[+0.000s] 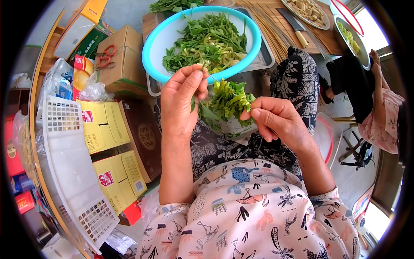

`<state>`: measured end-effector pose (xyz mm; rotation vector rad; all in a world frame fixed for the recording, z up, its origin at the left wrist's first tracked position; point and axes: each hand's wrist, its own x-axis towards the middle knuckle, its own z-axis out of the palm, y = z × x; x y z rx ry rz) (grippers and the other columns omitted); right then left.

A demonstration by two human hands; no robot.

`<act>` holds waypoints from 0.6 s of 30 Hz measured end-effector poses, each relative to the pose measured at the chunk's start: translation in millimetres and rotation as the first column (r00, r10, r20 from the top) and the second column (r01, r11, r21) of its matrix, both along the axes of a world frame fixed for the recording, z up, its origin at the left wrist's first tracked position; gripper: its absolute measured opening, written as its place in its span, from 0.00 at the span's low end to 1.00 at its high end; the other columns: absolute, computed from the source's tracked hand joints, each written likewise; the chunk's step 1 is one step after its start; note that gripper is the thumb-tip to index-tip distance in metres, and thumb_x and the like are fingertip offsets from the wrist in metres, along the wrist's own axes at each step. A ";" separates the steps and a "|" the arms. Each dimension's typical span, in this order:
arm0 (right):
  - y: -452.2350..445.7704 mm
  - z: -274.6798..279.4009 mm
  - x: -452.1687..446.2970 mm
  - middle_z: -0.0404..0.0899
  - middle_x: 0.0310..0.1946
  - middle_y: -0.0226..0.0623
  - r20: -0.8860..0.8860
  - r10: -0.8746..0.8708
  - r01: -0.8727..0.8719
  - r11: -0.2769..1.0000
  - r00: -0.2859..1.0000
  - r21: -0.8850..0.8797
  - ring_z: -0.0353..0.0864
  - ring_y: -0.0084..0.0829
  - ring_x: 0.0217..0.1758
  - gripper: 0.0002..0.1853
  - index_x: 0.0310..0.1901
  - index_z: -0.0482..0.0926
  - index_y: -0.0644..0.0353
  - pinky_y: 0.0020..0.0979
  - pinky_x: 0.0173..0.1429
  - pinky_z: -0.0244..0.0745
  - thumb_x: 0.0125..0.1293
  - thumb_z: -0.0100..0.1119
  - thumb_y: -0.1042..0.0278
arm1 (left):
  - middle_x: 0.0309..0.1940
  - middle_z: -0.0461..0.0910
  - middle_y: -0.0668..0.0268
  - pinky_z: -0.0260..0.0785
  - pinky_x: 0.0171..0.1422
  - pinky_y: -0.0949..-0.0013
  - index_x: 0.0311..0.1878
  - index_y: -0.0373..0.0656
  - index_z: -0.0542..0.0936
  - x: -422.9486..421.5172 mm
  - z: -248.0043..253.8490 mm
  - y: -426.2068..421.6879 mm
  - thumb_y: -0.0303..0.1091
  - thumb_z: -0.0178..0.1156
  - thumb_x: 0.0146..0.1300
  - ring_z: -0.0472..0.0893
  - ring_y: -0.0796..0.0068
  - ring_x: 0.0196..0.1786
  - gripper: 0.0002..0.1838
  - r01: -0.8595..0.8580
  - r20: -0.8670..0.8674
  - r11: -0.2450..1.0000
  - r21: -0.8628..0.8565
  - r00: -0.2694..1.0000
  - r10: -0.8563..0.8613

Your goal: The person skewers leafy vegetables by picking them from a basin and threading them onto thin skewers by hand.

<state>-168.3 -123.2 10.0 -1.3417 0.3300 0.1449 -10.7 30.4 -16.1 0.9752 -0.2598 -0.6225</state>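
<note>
My left hand (186, 93) is closed, thumb against fingers, pinching a green leafy sprig near the basin's front rim. A thin skewer (212, 77) runs from beside those fingertips toward a bunch of threaded green leaves (230, 100). At the right end of that bunch, my right hand (276, 116) pinches the leaves between thumb and forefinger. Behind both hands stands a blue-rimmed basin (148, 54) holding loose leafy greens (211, 36). More greens lie below the bunch, over my lap, partly hidden by it.
A knife (293, 26), many thin sticks (269, 32) and a plate of pale pieces (304, 9) are on the wooden table. Scissors (106, 56) lie on a cardboard box (125, 54) at left. Another person (381, 103) is at the right, near a bowl (351, 39).
</note>
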 end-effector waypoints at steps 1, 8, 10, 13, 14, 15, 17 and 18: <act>0.2 -0.3 -0.1 0.67 0.12 0.22 0.000 0.000 0.000 1.000 1.000 0.000 0.59 0.10 0.14 0.12 0.42 0.80 0.64 0.15 0.19 0.50 0.73 0.49 0.64 | 0.33 0.79 0.65 0.63 0.32 0.77 0.44 0.34 0.79 0.4 -0.2 0.1 0.29 0.60 0.65 0.72 0.82 0.30 0.09 0.003 -0.003 1.000 0.006 1.000 -0.003; 1.2 0.1 0.5 0.67 0.12 0.22 0.004 -0.005 0.005 1.000 1.000 -0.006 0.60 0.10 0.14 0.12 0.42 0.80 0.64 0.16 0.19 0.49 0.72 0.50 0.65 | 0.34 0.80 0.65 0.63 0.32 0.77 0.44 0.34 0.79 1.4 -2.8 1.6 0.29 0.61 0.64 0.72 0.83 0.30 0.09 0.027 -0.021 0.999 0.026 0.999 -0.026; 1.3 0.7 0.9 0.67 0.12 0.22 0.001 -0.006 0.006 1.000 1.000 -0.005 0.60 0.10 0.14 0.12 0.42 0.80 0.63 0.16 0.19 0.49 0.72 0.50 0.64 | 0.34 0.80 0.65 0.63 0.32 0.78 0.44 0.34 0.79 2.1 -4.4 2.5 0.29 0.61 0.64 0.73 0.83 0.30 0.09 0.035 -0.026 0.999 0.029 0.999 -0.034; 1.3 0.6 1.3 0.67 0.12 0.22 0.006 -0.005 0.005 1.000 1.000 -0.001 0.59 0.10 0.14 0.12 0.41 0.80 0.63 0.16 0.19 0.49 0.72 0.50 0.64 | 0.34 0.80 0.65 0.63 0.32 0.78 0.44 0.34 0.79 3.1 -4.7 3.2 0.29 0.61 0.64 0.73 0.83 0.30 0.09 0.045 -0.028 0.999 0.029 0.999 -0.045; 1.3 0.0 1.2 0.66 0.12 0.22 0.006 -0.004 0.004 1.000 1.000 -0.005 0.59 0.10 0.14 0.12 0.41 0.80 0.63 0.16 0.19 0.49 0.72 0.50 0.64 | 0.34 0.80 0.66 0.63 0.31 0.78 0.44 0.35 0.79 3.2 -4.6 3.3 0.29 0.61 0.64 0.73 0.83 0.30 0.09 0.047 -0.025 0.999 0.027 0.999 -0.046; 1.2 -0.3 1.0 0.66 0.12 0.22 0.007 -0.003 0.003 1.000 1.000 -0.010 0.59 0.10 0.14 0.12 0.41 0.80 0.63 0.16 0.19 0.49 0.72 0.50 0.64 | 0.34 0.80 0.66 0.63 0.31 0.78 0.44 0.35 0.79 3.2 -4.2 3.4 0.29 0.61 0.64 0.73 0.83 0.30 0.09 0.047 -0.025 0.999 0.027 0.999 -0.046; 0.9 0.5 0.9 0.66 0.12 0.22 0.004 0.000 0.000 1.000 1.000 -0.016 0.59 0.10 0.14 0.12 0.41 0.80 0.63 0.16 0.19 0.49 0.72 0.50 0.64 | 0.34 0.80 0.66 0.64 0.31 0.78 0.44 0.35 0.79 2.8 -2.5 3.7 0.29 0.61 0.64 0.73 0.83 0.29 0.09 0.053 -0.025 0.998 0.040 0.998 -0.052; 0.8 0.8 0.8 0.66 0.12 0.22 0.002 0.003 -0.003 1.000 1.000 -0.022 0.59 0.10 0.14 0.12 0.42 0.80 0.63 0.16 0.19 0.50 0.72 0.50 0.64 | 0.34 0.80 0.66 0.64 0.31 0.78 0.44 0.35 0.79 2.3 -1.3 3.5 0.29 0.61 0.64 0.73 0.83 0.29 0.09 0.053 -0.025 0.998 0.040 0.998 -0.052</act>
